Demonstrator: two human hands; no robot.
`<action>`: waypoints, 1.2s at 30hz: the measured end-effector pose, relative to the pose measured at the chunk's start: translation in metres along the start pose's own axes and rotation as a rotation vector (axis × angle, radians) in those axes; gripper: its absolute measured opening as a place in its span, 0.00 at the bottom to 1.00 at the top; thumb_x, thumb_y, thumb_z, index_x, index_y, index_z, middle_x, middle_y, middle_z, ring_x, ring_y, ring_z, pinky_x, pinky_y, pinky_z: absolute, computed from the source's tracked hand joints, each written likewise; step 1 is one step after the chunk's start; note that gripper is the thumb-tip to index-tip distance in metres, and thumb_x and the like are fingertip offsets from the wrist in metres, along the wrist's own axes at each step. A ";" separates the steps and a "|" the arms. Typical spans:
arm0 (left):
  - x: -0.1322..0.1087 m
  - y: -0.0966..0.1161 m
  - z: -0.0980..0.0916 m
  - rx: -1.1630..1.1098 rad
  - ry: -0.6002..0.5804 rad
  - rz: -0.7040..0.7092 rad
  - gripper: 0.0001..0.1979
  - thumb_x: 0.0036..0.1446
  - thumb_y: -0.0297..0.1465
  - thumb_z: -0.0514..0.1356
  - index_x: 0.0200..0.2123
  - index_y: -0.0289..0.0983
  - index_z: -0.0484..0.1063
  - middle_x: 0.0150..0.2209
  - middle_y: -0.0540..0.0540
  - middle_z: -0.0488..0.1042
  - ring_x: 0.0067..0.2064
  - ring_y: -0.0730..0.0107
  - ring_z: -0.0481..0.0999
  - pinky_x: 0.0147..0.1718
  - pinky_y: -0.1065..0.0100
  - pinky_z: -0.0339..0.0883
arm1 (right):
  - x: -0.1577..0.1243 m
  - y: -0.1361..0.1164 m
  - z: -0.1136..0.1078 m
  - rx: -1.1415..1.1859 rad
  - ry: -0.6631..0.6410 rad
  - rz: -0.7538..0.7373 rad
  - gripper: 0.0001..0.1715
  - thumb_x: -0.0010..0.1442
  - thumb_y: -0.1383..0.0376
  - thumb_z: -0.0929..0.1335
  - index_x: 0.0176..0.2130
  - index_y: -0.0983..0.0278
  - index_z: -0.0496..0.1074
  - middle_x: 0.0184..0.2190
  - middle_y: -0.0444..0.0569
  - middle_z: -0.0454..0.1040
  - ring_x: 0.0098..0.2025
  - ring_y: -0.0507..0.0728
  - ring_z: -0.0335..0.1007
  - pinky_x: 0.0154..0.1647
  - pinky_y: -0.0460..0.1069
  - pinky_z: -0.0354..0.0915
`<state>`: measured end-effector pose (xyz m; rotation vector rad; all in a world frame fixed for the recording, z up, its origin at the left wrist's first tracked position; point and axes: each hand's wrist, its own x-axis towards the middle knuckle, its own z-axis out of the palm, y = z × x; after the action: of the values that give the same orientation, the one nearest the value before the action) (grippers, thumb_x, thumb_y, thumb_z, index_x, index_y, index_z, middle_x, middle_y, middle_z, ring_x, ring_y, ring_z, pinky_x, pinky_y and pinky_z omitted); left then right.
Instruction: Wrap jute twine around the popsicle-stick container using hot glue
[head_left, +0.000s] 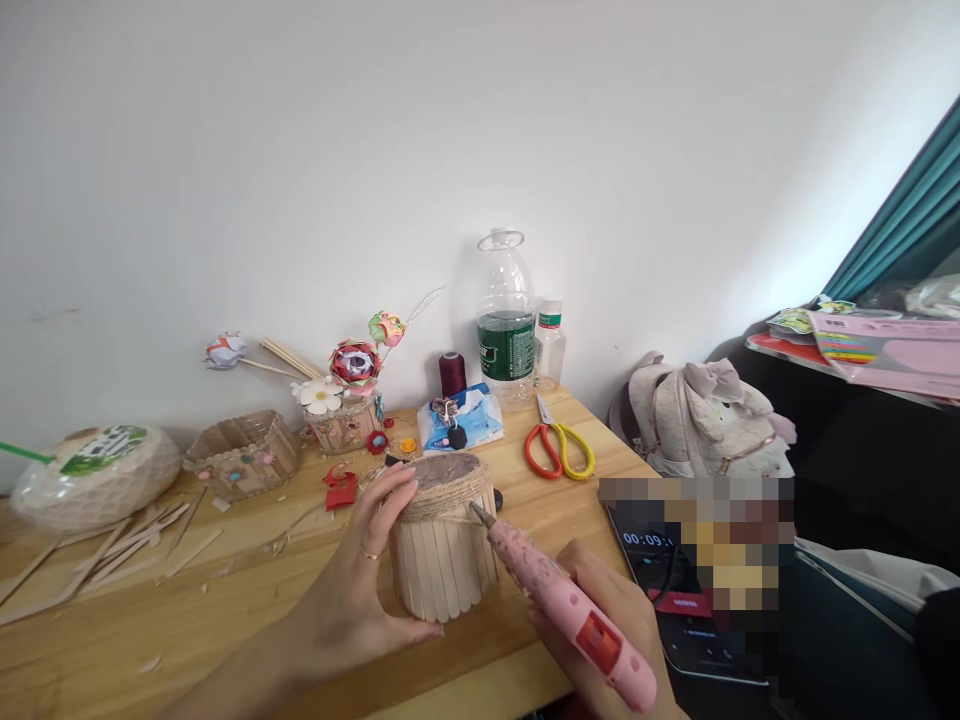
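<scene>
My left hand [367, 570] is wrapped round the left side of a small round pot made of craft sticks [442, 565], thumb low and fingers at the rim. Rows of jute twine [442, 498] circle its upper part, and a loose strand slants just beneath them. In my right hand [611, 600] is a pink glue pen [559, 590] with a red window. Its metal tip is at the twine on the pot's right front; whether it touches cannot be made out. The pot stands on the wooden table, tilted slightly towards me.
Scissors [556, 450] with red and yellow handles lie behind the pot, near a tissue pack [461, 418], a thread spool [452, 376] and a large bottle [506, 330]. Leftwards are a craft-stick basket [247, 460], a flower pot [345, 428] and loose sticks [124, 550]. A phone [694, 610] lies right.
</scene>
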<state>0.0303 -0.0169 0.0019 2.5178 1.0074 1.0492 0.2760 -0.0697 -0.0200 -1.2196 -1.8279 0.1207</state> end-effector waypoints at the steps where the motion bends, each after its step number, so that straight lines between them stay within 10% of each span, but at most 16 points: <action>1: 0.000 0.000 0.000 -0.002 0.006 -0.002 0.55 0.39 0.25 0.70 0.64 0.48 0.40 0.63 0.37 0.47 0.64 0.41 0.49 0.58 0.36 0.48 | 0.000 0.000 0.000 -0.002 0.004 0.004 0.12 0.60 0.60 0.63 0.35 0.63 0.73 0.20 0.43 0.64 0.21 0.51 0.62 0.20 0.45 0.61; 32: -0.005 -0.003 -0.003 -0.058 -0.010 -0.155 0.55 0.39 0.26 0.70 0.63 0.51 0.40 0.64 0.38 0.45 0.64 0.40 0.48 0.56 0.36 0.53 | 0.003 0.002 0.002 0.065 0.045 0.060 0.10 0.60 0.61 0.64 0.29 0.63 0.68 0.22 0.43 0.66 0.23 0.51 0.65 0.23 0.45 0.62; 36: -0.012 -0.006 -0.008 -0.076 0.011 -0.237 0.55 0.37 0.26 0.71 0.62 0.52 0.41 0.64 0.39 0.45 0.65 0.38 0.47 0.56 0.36 0.53 | 0.011 0.012 0.006 -0.229 0.151 0.220 0.07 0.61 0.61 0.63 0.32 0.61 0.65 0.26 0.45 0.68 0.25 0.53 0.67 0.20 0.46 0.60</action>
<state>0.0159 -0.0209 -0.0010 2.2675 1.2094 1.0107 0.2788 -0.0526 -0.0225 -1.5460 -1.6048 -0.0587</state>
